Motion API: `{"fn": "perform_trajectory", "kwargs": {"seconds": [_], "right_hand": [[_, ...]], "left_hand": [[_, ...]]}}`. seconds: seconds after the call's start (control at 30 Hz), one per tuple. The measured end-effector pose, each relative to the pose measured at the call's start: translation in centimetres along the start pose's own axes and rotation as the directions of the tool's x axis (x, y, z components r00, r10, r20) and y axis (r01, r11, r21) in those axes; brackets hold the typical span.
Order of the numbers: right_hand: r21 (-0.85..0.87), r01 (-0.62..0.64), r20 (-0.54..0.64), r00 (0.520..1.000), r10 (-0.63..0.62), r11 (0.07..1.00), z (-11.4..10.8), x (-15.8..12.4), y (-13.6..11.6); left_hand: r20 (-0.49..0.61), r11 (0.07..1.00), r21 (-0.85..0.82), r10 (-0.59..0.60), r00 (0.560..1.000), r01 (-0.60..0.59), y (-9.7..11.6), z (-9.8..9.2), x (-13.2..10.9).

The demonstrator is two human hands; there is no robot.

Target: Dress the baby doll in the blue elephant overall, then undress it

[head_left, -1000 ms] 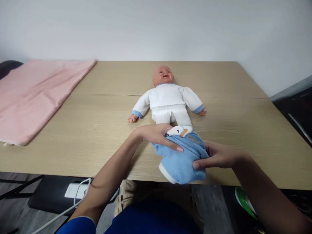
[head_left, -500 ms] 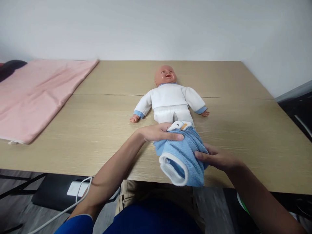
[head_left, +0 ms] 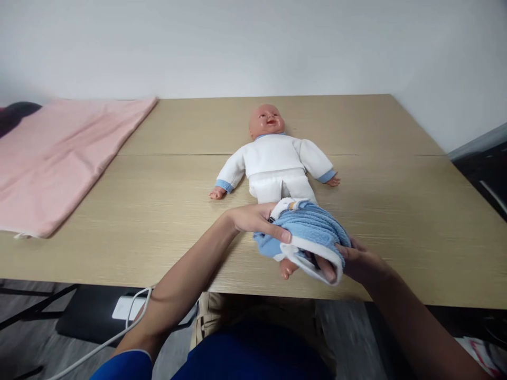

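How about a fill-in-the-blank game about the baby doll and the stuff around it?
1. The baby doll lies face up on its ____ on the table.
2. The cuffs of its white top are colored ____.
3. As the camera sees it, the pink cloth lies to the ____ of the baby doll.
4. The left hand and right hand hold a blue garment with its opening trimmed in ____.

Missing words: back; blue; left; white.
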State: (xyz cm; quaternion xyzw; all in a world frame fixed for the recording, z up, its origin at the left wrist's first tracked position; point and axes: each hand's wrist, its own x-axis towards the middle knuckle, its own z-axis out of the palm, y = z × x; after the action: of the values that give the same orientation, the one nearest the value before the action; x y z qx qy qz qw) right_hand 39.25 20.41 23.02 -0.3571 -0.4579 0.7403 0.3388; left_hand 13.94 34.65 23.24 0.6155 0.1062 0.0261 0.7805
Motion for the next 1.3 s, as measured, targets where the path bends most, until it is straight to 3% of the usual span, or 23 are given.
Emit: {"fn": "perform_trajectory", "kwargs": {"seconds": [0.07,0.17,0.23,0.3,0.37,0.43,0.5,0.57,0.63,0.7,0.8,0.87,0.93,1.0,1.07,1.2,1.3], "right_hand": [[0.003,0.022,0.007,1.000,-0.022,1.000,0.2,-0.2,0.0],[-0.058,0.113,-0.127,0.985,-0.119,0.992,0.0,-0.6,0.1],[-0.142,0.143,-0.199,0.965,-0.170,0.979,0.1,-0.9,-0.1],[-0.231,0.112,-0.256,0.951,-0.171,0.966,0.5,-1.2,-0.5],[-0.309,0.054,-0.352,0.921,-0.167,0.950,1.2,-1.6,-0.7],[-0.376,0.020,-0.475,0.854,-0.211,0.927,2.1,-1.9,-0.6],[-0.482,0.004,-0.576,0.752,-0.321,0.876,2.8,-2.2,-0.3],[-0.642,-0.046,-0.598,0.655,-0.462,0.765,3.2,-2.5,-0.1],[-0.773,-0.149,-0.565,0.605,-0.562,0.617,3.6,-2.8,-0.2],[-0.825,-0.281,-0.551,0.594,-0.586,0.491,3.9,-3.0,-0.5],[-0.793,-0.485,-0.609,0.600,-0.520,0.370,4.2,-3.1,-0.9],[-0.745,-0.589,-0.662,0.593,-0.458,0.315,4.3,-3.2,-0.9],[-0.701,-0.655,-0.710,0.603,-0.364,0.282,4.2,-3.3,-0.8],[-0.687,-0.671,-0.727,0.633,-0.267,0.280,3.9,-3.4,-0.7],[-0.697,-0.647,-0.713,0.669,-0.207,0.309,3.7,-3.5,-0.6],[-0.705,-0.611,-0.699,0.685,-0.206,0.361,3.4,-3.7,0.1],[-0.716,-0.533,-0.669,0.707,-0.228,0.451,3.3,-3.8,0.9]], "left_hand": [[-0.031,1.000,0.008,0.030,0.999,-0.030,-0.3,-0.2,0.1],[0.052,0.999,0.021,0.047,0.998,-0.048,-0.3,-0.1,0.2],[0.034,0.998,0.026,0.059,0.998,-0.060,0.1,0.4,0.2],[0.024,0.998,0.027,0.058,0.998,-0.059,0.8,1.1,0.3],[0.090,0.998,0.050,0.044,0.995,-0.049,1.5,2.1,0.5],[0.141,0.994,0.101,0.038,0.989,-0.053,2.1,3.1,0.7],[0.114,0.988,0.148,0.034,0.993,-0.051,2.2,3.7,1.0],[-0.007,0.978,0.199,0.066,0.998,-0.064,1.8,4.1,1.3],[-0.182,0.957,0.275,0.148,0.972,-0.094,1.1,4.5,1.8],[-0.324,0.926,0.361,0.236,0.916,-0.111,0.4,4.8,2.2],[-0.429,0.888,0.459,0.260,0.865,-0.039,-0.2,5.5,2.8],[-0.452,0.823,0.568,0.292,0.843,0.019,-0.4,5.8,3.0],[-0.409,0.719,0.694,0.353,0.842,0.036,-0.5,5.9,3.1],[-0.346,0.647,0.762,0.370,0.862,0.028,-0.4,5.8,3.1],[-0.313,0.639,0.769,0.343,0.885,0.024,-0.3,5.7,3.0],[-0.307,0.634,0.772,0.309,0.900,0.046,-0.5,5.9,2.7],[-0.309,0.628,0.773,0.253,0.917,0.087,-0.8,6.2,2.6]]}}
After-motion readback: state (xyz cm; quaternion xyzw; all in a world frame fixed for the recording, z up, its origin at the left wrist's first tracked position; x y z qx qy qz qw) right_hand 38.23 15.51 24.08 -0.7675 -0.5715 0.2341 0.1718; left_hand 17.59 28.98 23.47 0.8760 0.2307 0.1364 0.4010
